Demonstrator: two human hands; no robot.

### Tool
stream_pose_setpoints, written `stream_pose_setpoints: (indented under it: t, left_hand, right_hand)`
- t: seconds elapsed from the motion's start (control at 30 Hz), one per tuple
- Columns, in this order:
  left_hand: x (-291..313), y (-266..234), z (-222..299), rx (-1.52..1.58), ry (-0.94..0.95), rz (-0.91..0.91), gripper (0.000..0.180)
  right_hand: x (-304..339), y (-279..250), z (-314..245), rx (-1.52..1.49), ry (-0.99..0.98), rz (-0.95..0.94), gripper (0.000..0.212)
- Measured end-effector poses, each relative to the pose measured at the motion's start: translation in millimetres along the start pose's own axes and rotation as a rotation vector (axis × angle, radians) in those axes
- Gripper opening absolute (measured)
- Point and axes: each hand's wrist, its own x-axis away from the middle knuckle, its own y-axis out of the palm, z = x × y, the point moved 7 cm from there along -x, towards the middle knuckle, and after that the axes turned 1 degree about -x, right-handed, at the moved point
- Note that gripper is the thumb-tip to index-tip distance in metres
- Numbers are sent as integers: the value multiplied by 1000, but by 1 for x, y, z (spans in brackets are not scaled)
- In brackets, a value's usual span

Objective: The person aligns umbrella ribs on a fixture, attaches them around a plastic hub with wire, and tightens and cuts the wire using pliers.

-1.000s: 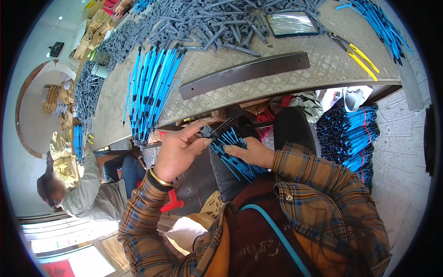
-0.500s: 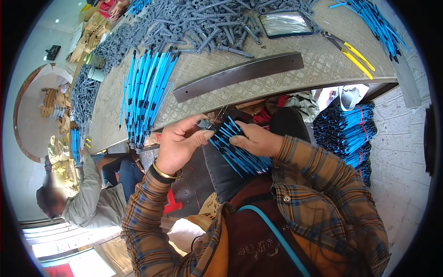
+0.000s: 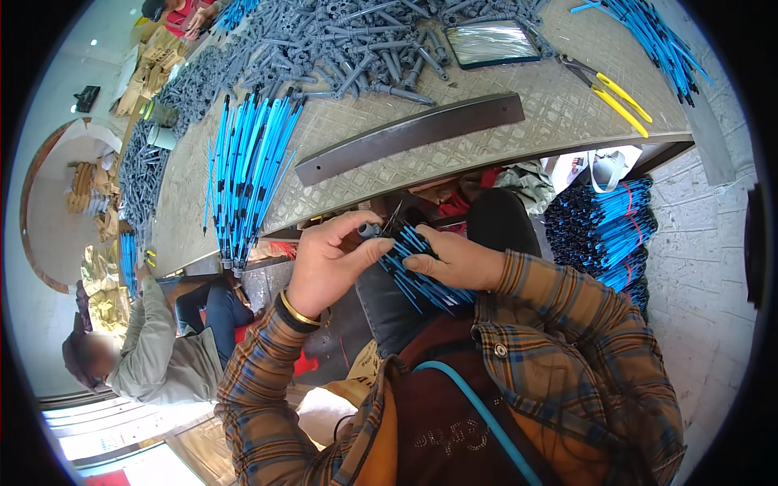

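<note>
Above my lap, my left hand [image 3: 328, 261] pinches a short grey plastic tube fitting [image 3: 369, 232] between thumb and fingers, its round end showing. My right hand [image 3: 460, 257] is closed around a bunch of thin blue tubes with black sections [image 3: 415, 285], which fan down over my dark trousers. The two hands are close together, the fitting beside the upper ends of the tubes. Thin metal prongs [image 3: 395, 214] stand just beyond the fitting, under the table edge; whether they touch it I cannot tell.
On the table [image 3: 559, 105] lie a heap of grey plastic fittings [image 3: 348, 49], a spread of blue tubes [image 3: 251, 162], a dark metal bar [image 3: 413, 138], a tray of fine clear strands [image 3: 493, 43] and yellow-handled pliers [image 3: 620, 101]. Tied blue bundles [image 3: 604, 231] are stacked right. A co-worker [image 3: 166, 348] sits left.
My left hand and the fitting have shifted slightly right, and the fitting has turned a little. The right hand keeps its grip on the tubes. The whole view has tilted slightly.
</note>
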Motion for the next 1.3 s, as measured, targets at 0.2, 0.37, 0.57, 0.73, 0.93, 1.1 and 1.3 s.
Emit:
stream_pose_setpoints:
  t: [0.2,0.37,0.57,0.73,0.93,1.1,1.3]
  left_hand:
    - [-5,5,5,51,52,-79,23]
    - [-11,4,13,102,5,-288,23]
    - [-10,11,7,127,63,-319,22]
    - [-14,10,-1,126,-13,-296,22]
    - [-12,7,-1,122,-22,-285,21]
    - [-7,7,-5,180,-86,-314,24]
    - [1,7,-11,372,-20,-159,28]
  right_hand:
    - [11,-4,5,108,44,1,54]
    - [-1,-11,-7,-35,-125,-328,55]
    - [-1,-3,3,-24,-65,-515,55]
    - [0,-1,9,-28,-31,-410,53]
    - [-5,6,22,-80,23,-418,54]
    - [-5,9,17,-173,71,-495,48]
    - [-5,15,15,-143,124,-481,45]
